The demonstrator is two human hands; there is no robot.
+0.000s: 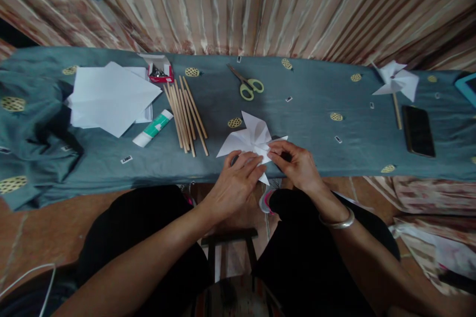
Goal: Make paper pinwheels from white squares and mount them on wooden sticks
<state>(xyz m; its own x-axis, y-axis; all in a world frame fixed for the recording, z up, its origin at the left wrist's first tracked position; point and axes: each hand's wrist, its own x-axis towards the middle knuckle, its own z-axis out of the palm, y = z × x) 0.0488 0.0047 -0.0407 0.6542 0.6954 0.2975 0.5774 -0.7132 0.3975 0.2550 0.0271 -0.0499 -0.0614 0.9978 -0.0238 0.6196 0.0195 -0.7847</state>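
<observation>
A white paper pinwheel (250,134) lies at the table's front edge, its blades folded toward the middle. My left hand (241,172) rests on its near left part, with bent fingers holding the paper down. At the right side, the thumb and forefinger of my right hand (293,161) pinch the pinwheel near its centre. Fingers cover part of the near blades, so whether a pin sits in the centre cannot be seen. Just left of the pinwheel lie several thin wooden sticks (186,116). Beyond it are scissors with pale green handles (247,84).
Stacked white paper sheets (111,99) lie at the left, beside an open red box (160,72) of small metal pieces and a green-white glue tube (153,129). At the right are a pinwheel on a stick (397,79), a black phone (418,131) and a blue-edged object (467,88).
</observation>
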